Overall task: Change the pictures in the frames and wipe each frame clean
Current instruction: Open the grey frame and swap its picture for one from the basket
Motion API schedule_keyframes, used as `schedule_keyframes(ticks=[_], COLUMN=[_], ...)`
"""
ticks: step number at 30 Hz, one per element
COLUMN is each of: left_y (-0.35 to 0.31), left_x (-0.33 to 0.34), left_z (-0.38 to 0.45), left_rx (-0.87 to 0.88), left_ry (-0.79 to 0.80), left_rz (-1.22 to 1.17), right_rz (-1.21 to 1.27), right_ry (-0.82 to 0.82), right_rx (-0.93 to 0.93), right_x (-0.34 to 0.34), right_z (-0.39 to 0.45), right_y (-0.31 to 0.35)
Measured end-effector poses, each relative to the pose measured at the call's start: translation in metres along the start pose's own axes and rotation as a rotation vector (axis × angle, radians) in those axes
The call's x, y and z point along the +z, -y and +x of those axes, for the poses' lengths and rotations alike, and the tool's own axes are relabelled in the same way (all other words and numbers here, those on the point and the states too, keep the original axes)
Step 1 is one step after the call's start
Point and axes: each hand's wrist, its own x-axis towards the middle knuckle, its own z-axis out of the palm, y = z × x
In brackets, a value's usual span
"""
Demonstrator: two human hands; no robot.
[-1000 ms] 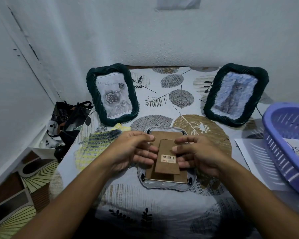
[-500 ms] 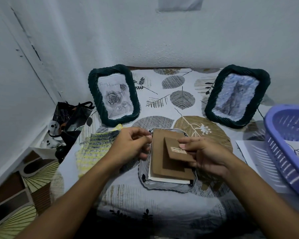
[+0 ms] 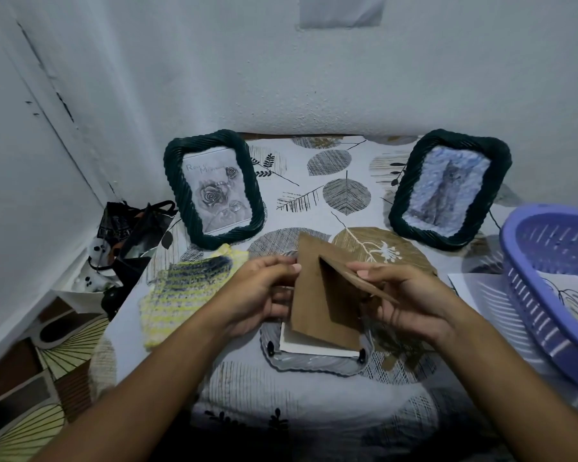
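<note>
From the head view, the brown backing board (image 3: 317, 295) has come up since a moment ago: it lay flat in the face-down frame (image 3: 314, 365), and now I tilt it clear, with the white picture sheet (image 3: 301, 345) bared beneath it. My left hand (image 3: 261, 295) pinches the board's left edge; my right hand (image 3: 404, 295) pinches its fold-out stand flap (image 3: 354, 275). I judge the old picture is now free to lift out. The board is plain stiff cardboard. Two dark green woven frames (image 3: 177, 181) stand behind on the bench (image 3: 314, 405), a knitted cloth (image 3: 184, 288) just left, a purple basket (image 3: 528, 295) right.
</note>
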Motion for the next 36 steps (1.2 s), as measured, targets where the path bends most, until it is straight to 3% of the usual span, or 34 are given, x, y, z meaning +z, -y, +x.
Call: schedule_keyframes(ticks=[9,24,36], left_y=[0.0,0.004,0.005], left_x=[0.002,0.001,0.002], left_z=[-0.003,-0.004,-0.007], left_rx=[-0.058,-0.057,-0.069], left_ry=[0.052,0.017,0.007], left_rz=[0.064,0.093,0.096], right_rz=[0.046,-0.243,-0.391], right_ry=[0.076,-0.299,-0.44], right_rx=[-0.093,-0.098,-0.139], right_x=[-0.016,-0.055,-0.063], right_z=[-0.014,-0.037,-0.036], right_y=[0.019,0.023,0.015])
